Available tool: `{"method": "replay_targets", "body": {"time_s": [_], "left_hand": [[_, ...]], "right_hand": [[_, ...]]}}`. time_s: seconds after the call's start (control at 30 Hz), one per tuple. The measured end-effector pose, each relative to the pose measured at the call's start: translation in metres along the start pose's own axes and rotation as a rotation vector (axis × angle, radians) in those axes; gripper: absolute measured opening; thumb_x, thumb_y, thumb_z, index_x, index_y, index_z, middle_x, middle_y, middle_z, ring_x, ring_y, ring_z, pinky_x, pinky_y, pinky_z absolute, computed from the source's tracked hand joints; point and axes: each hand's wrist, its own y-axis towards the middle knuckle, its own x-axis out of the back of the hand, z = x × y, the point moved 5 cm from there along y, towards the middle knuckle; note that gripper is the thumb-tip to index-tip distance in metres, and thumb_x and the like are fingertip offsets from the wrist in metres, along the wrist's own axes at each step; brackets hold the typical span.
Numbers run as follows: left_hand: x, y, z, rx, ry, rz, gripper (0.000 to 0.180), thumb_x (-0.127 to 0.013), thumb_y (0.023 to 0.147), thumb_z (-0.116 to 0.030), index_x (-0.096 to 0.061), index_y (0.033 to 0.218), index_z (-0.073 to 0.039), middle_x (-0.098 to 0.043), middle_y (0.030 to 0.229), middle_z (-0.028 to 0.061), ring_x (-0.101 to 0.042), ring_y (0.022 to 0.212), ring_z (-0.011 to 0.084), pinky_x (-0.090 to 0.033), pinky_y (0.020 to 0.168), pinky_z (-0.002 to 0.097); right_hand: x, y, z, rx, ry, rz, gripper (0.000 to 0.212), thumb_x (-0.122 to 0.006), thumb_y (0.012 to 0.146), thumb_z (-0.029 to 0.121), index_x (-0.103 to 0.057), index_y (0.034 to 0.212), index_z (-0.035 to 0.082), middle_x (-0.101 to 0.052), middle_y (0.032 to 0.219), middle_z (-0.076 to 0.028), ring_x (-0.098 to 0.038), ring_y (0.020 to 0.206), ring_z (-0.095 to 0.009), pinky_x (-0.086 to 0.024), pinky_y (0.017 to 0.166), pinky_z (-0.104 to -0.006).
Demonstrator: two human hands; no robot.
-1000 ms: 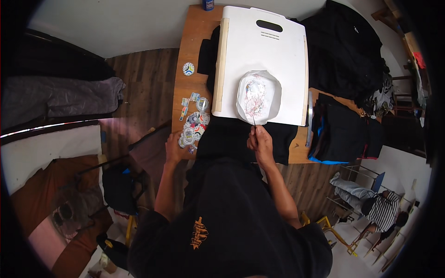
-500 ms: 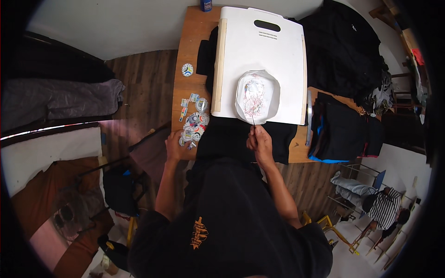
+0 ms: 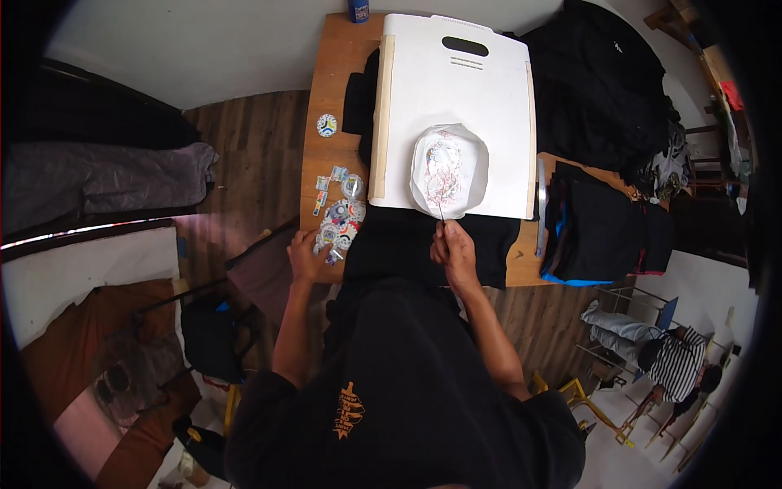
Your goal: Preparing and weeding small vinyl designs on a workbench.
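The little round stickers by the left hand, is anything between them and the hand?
Nothing visible is. The left hand rests at the wooden table's near edge, fingers already touching the pile of small round colourful stickers. The right hand works apart, holding a thin tool.

Even, soft daylight, fairly bright; no single hard source visible. Brightest areas: the white board (image 3: 456,106) on the wooden table (image 3: 330,90) and the pale wall strip along the top, both close to washed out but detail holds. Shadows weak and diffuse; only a faint one under the right hand (image 3: 454,251). Black garments (image 3: 607,98) at right swallow light, folds barely readable. Strong fisheye: table edges and floorboards bow outward, a heavy black vignette rings the frame. Centre reasonably sharp; rim soft and smeared, the seated person (image 3: 676,359) at lower right small and indistinct. No motion blur, no glare spots.
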Motion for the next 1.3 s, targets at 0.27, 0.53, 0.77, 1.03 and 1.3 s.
{"method": "replay_targets", "body": {"time_s": [0.27,0.53,0.77,1.03,1.3], "left_hand": [[0.005,0.000,-0.004,-0.008,-0.008,-0.008,0.043,-0.081,0.073,-0.023,-0.070,0.113,-0.013,-0.057,0.104,0.0070,-0.055,0.104,0.0270,-0.039,0.089,0.0426],[0.016,0.000,0.006,-0.015,-0.143,-0.044,0.040,-0.079,0.075,-0.015,-0.070,0.113,-0.010,-0.067,0.105,0.0088,-0.064,0.098,0.0282,-0.047,0.088,0.0400],[0.011,0.007,0.025,0.203,-0.874,-0.069,0.037,-0.068,0.087,0.003,-0.061,0.123,0.003,-0.068,0.106,0.0086,-0.063,0.093,0.0091,-0.050,0.081,0.0228],[0.063,0.058,-0.096,0.061,-1.033,-0.041,0.042,-0.062,0.092,0.005,-0.054,0.133,0.005,-0.066,0.105,0.0068,-0.060,0.085,0.0049,-0.048,0.077,0.0188],[0.090,0.076,-0.202,-0.208,-1.070,0.117,0.036,-0.057,0.093,0.007,-0.057,0.129,0.009,-0.058,0.130,0.0164,-0.061,0.110,0.0150,-0.048,0.095,0.0260]], "right_hand": [[-0.003,-0.001,0.002,0.000,0.008,0.001,0.035,-0.040,0.107,0.037,-0.048,0.092,0.007,-0.030,0.058,0.004,-0.025,0.048,-0.007,-0.027,0.049,-0.0252],[-0.004,0.000,0.001,0.003,-0.002,-0.006,0.035,-0.040,0.107,0.037,-0.049,0.092,0.007,-0.029,0.057,0.005,-0.025,0.048,-0.007,-0.027,0.049,-0.0250],[-0.009,-0.001,0.000,-0.003,0.020,-0.017,0.035,-0.041,0.107,0.037,-0.049,0.092,0.007,-0.030,0.057,0.005,-0.026,0.048,-0.006,-0.027,0.049,-0.0244],[-0.013,0.007,-0.017,0.006,0.055,-0.037,0.035,-0.040,0.106,0.037,-0.049,0.093,0.006,-0.030,0.056,0.005,-0.027,0.048,-0.007,-0.028,0.049,-0.0243],[-0.006,0.013,0.012,0.125,0.112,-0.165,0.036,-0.039,0.106,0.037,-0.053,0.094,0.006,-0.034,0.058,0.004,-0.030,0.052,-0.006,-0.029,0.052,-0.0231]]}}
